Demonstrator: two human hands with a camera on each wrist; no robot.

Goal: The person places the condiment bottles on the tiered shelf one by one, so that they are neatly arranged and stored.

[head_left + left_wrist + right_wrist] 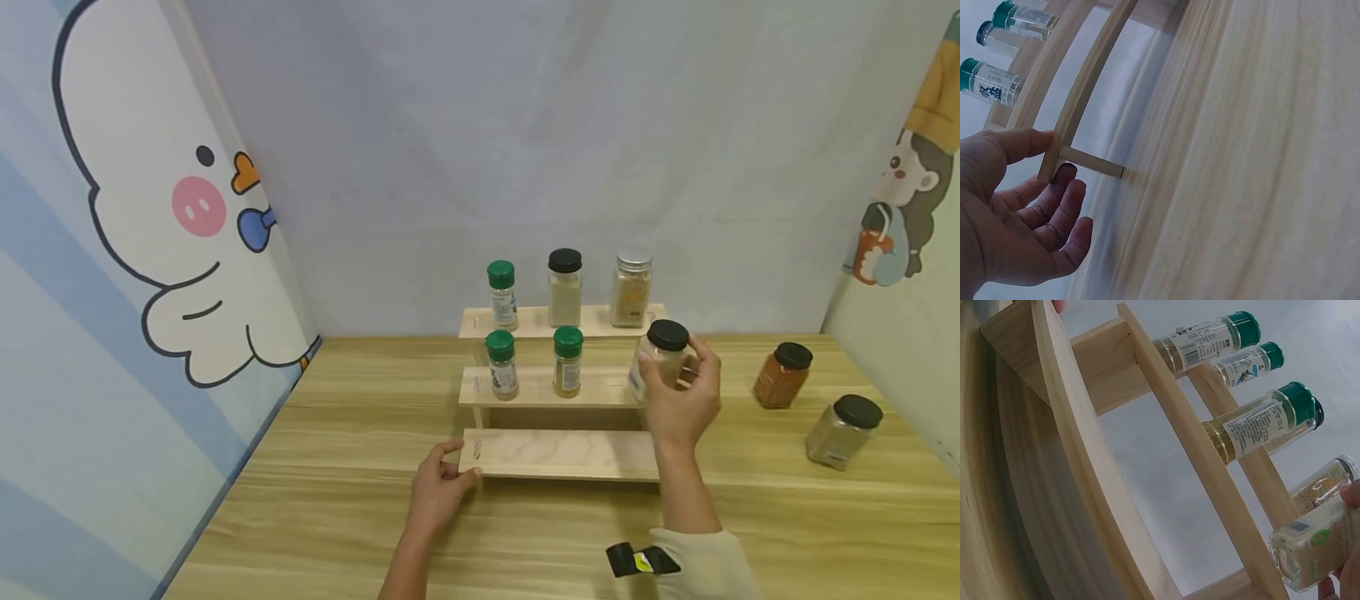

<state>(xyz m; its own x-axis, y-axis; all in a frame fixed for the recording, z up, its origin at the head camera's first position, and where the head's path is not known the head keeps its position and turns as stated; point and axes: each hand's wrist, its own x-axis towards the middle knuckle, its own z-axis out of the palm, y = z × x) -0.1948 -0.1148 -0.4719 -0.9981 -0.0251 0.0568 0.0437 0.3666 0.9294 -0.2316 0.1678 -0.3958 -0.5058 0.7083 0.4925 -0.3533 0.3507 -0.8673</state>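
Note:
My right hand (684,407) grips a spice jar (1316,547) with a black lid and pale powder inside. The jar is slightly tilted at the right end of the middle shelf (536,385); whether its base touches the wood I cannot tell. My left hand (1029,212) pinches the left end of the lowest shelf (562,454) of the wooden spice rack, between thumb and fingers. Two green-capped shakers (503,375) stand on the middle shelf. The top shelf carries another green-capped shaker (502,300), a black-lidded jar (565,292) and a silver-lidded jar (632,292).
On the table right of the rack stand a black-lidded jar of reddish spice (780,379) and a black-lidded jar of brownish powder (838,433). A pale curtain (420,167) hangs behind the rack. Printed cartoon panels (135,208) flank the table.

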